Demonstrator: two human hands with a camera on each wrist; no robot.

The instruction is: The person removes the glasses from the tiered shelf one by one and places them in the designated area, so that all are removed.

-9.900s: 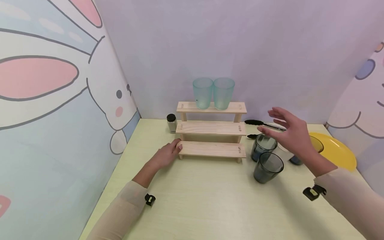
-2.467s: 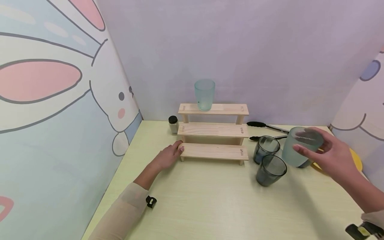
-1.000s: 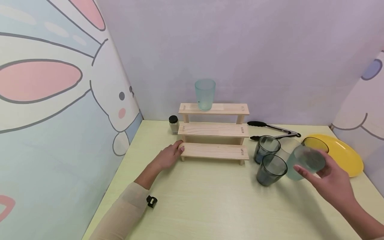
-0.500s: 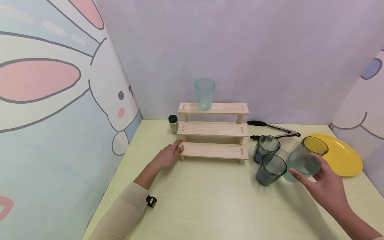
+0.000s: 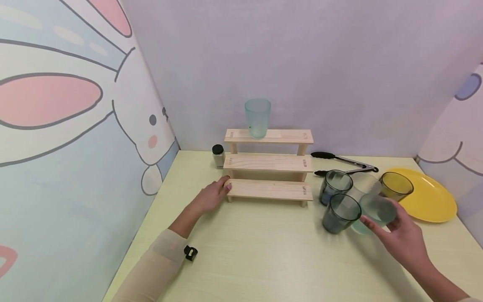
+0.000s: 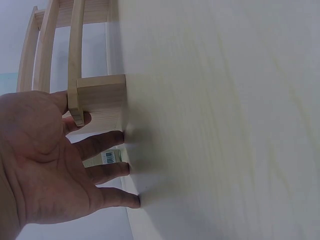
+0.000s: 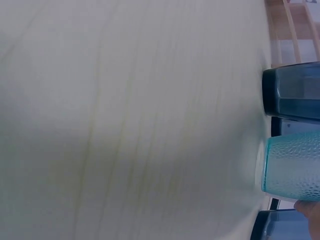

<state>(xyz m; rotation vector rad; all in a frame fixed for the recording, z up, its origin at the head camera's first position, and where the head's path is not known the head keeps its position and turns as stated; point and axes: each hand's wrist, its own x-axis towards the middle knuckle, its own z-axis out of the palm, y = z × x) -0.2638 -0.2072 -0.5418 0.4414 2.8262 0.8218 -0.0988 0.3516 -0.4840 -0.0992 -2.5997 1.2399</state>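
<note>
My left hand (image 5: pixel 207 197) pinches the left end of the lowest step of a three-tier wooden stand (image 5: pixel 269 188), thumb on top and index finger underneath; the other fingertips reach the tabletop in the left wrist view. At the right, my right hand (image 5: pixel 405 237) grips a teal textured tumbler (image 5: pixel 377 214), its base at or just above the table; which one, I cannot tell. Beside it stand two dark glasses (image 5: pixel 341 216), a clear cup (image 5: pixel 362 182) and a third dark-rimmed glass (image 5: pixel 396 186). Another teal tumbler (image 5: pixel 258 119) stands upright on the top step.
Black-handled tongs (image 5: pixel 351 161) lie behind the glasses. A yellow plate (image 5: pixel 434 201) rests at the far right. To the left of the stand is a small jar with a black lid (image 5: pixel 218 157). Walls close off the back and both sides.
The right-hand tumbler on the top step was taken by my right hand and carried right. Over the last second it moved lower and left, towards the glasses. My left hand stays put.
</note>
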